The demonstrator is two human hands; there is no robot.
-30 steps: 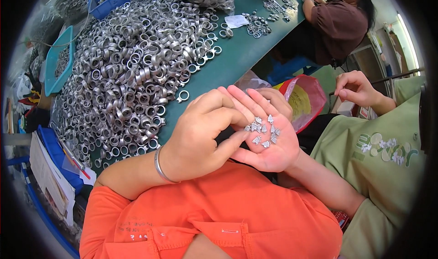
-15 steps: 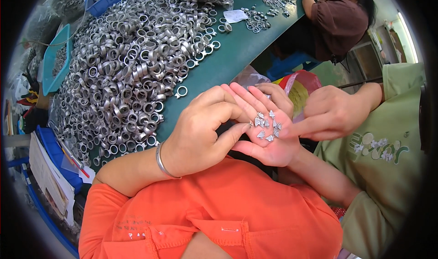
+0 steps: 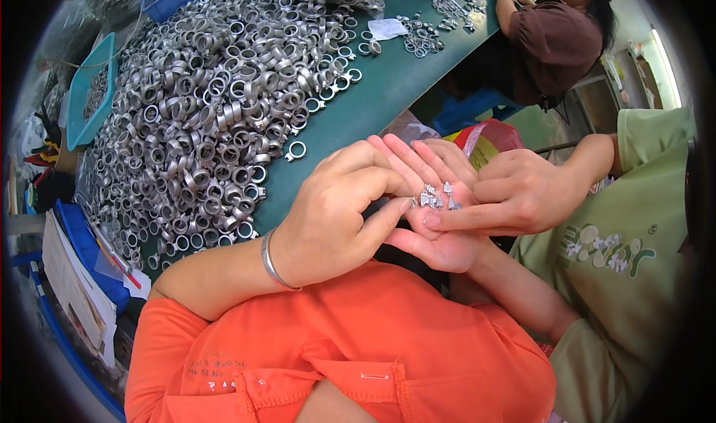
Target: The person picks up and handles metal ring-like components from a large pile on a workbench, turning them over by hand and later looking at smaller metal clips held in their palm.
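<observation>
My left hand point(image 3: 339, 210), with a silver bangle on its wrist, is closed in a pinch. Between thumb and forefinger shows a tiny silver charm point(image 3: 412, 201). It is right beside a co-worker's open palm point(image 3: 422, 228), on which several small tree-shaped silver charms point(image 3: 430, 199) lie. The co-worker's other hand point(image 3: 522, 192) reaches in from the right, a forefinger touching the palm among the charms. Behind that palm, part of what appears to be my right hand point(image 3: 453, 157) shows; its fingers are mostly hidden.
A large heap of grey metal rings point(image 3: 216, 102) covers the green table point(image 3: 365, 110) on the left. A turquoise tray point(image 3: 91, 95) and a blue bin point(image 3: 160, 5) stand beyond it. Another person point(image 3: 556, 43) sits at the far right. Red and yellow bags point(image 3: 492, 140) stand behind the hands.
The co-worker's pointing hand has moved left over the palm, now covering some charms. My left hand keeps its pinch nearly in place.
</observation>
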